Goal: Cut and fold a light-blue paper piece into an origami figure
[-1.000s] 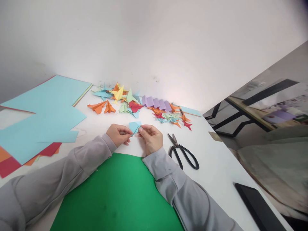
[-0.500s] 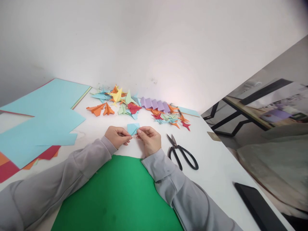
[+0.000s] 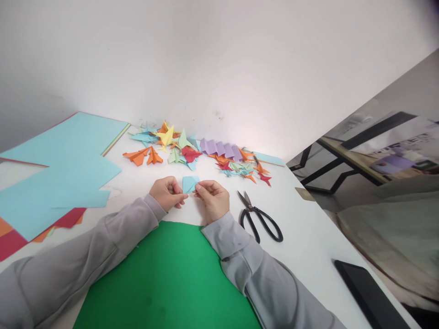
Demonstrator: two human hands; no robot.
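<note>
small light-blue folded paper (image 3: 190,184) is at frame center, right hand (image 3: 212,196) clamped on its right edge, thumb against fingers. left hand (image 3: 168,194) is at its lower left corner, thumb tip right by the paper; can't tell if it's pinching. scissors (image 3: 254,210), blades parted, lie right of center. folded paper pieces (image 3: 168,136) sit upper center, blue sheets (image 3: 65,176) at left, green sheet (image 3: 164,274) bottom center.
</note>
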